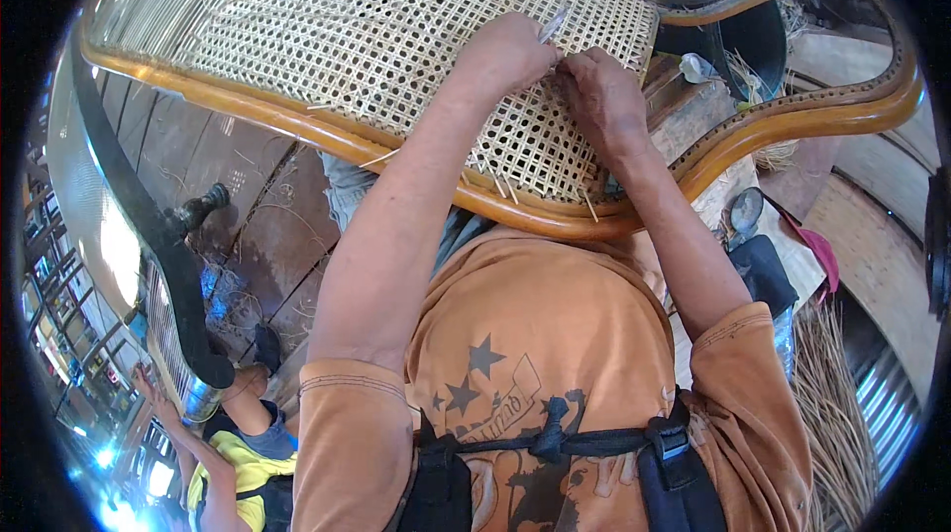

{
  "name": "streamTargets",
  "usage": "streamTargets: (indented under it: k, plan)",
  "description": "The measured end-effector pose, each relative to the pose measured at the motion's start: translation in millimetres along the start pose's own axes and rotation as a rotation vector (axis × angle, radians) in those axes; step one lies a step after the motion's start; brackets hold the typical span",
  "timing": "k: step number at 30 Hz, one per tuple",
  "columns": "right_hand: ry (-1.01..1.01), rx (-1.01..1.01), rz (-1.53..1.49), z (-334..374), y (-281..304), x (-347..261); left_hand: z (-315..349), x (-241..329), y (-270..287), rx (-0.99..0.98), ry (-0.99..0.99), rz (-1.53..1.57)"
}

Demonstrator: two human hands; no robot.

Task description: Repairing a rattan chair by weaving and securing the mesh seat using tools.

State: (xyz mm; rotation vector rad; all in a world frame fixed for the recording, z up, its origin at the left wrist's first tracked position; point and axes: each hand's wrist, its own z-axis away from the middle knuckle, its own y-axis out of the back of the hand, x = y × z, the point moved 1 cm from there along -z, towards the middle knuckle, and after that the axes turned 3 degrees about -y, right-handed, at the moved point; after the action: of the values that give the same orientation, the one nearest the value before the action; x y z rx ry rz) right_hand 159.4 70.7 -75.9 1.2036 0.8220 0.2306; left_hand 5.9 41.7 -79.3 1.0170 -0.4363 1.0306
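A wooden furniture frame [327, 134] with a woven cane panel [396, 47] lies across my lap. My left hand [507, 56] is closed over the weave, and a small pointed silvery tool [553, 25] sticks out between its thumb and fingers. Right beside it, my right hand [602, 101] is pinched at the panel's surface, fingertips almost meeting the left ones. What the right fingers grip is hidden, perhaps a cane strand. Loose strand ends [503, 185] poke out along the near edge. Farther left, the panel has only parallel strands.
The frame's curved open end [842, 116] reaches right, dotted with holes. Behind it stands a dark bucket [758, 42]. A bundle of cane strands [832, 383] lies at lower right. Another cane-panelled frame [163, 235] stands left, near a person in yellow [243, 463].
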Motion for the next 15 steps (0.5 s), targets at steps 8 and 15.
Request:
streamTargets:
  k: [8,15]
  plan:
    - [0.058,-0.084,0.195,-3.2,3.4,-4.2,1.4,-1.8,-2.2,0.05,-0.033,0.036]
    - [0.168,0.022,0.27,2.0,-1.4,-1.8,-2.4,-2.4,-3.1,0.034,0.026,0.025]
